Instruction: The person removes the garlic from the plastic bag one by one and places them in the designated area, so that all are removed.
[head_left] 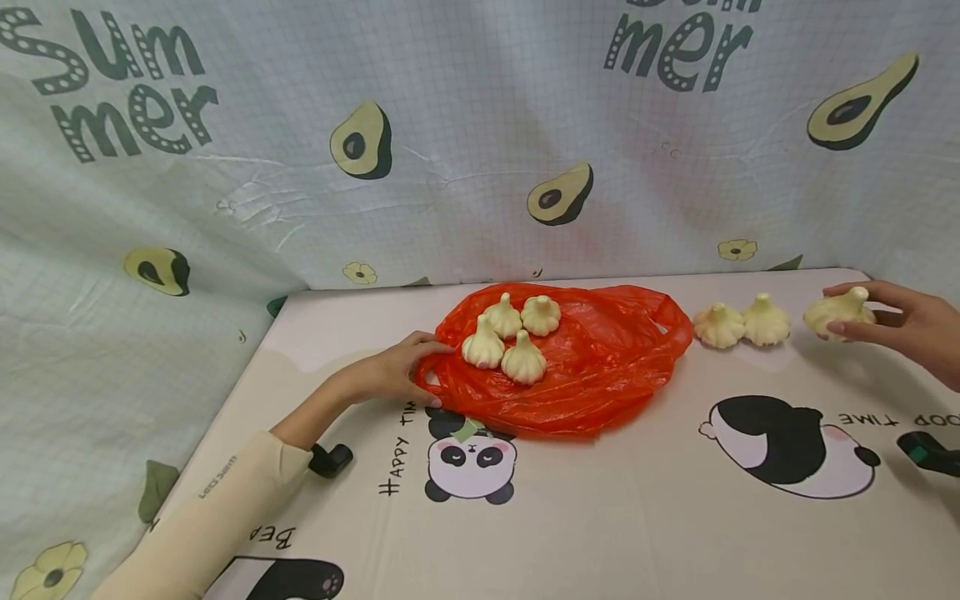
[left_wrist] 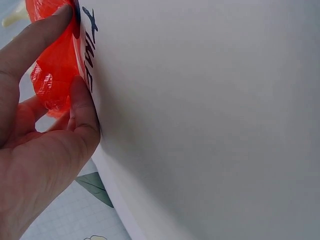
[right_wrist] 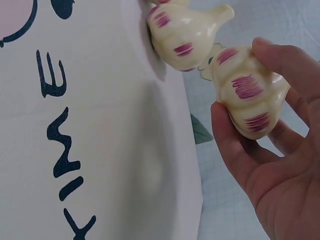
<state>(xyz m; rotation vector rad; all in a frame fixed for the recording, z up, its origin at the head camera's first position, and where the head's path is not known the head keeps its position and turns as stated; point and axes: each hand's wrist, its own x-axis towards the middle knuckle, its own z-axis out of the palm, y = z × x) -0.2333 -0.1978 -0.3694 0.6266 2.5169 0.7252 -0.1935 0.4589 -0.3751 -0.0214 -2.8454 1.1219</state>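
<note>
A red plastic bag lies spread on the table, with several garlic bulbs grouped on its left part. At its left edge my left hand holds the bag, the thumb at the near side and the fingers at the far side. In the left wrist view, red plastic shows between thumb and fingers. My right hand grips a single garlic bulb, its smooth cream surface marked with purple strokes. Two more garlic bulbs sit side by side between the bag and this hand.
A light cloth with panda prints covers the table. Behind it hangs a pale curtain printed with avocados, close to the table's back edge. Small black devices show beside both wrists.
</note>
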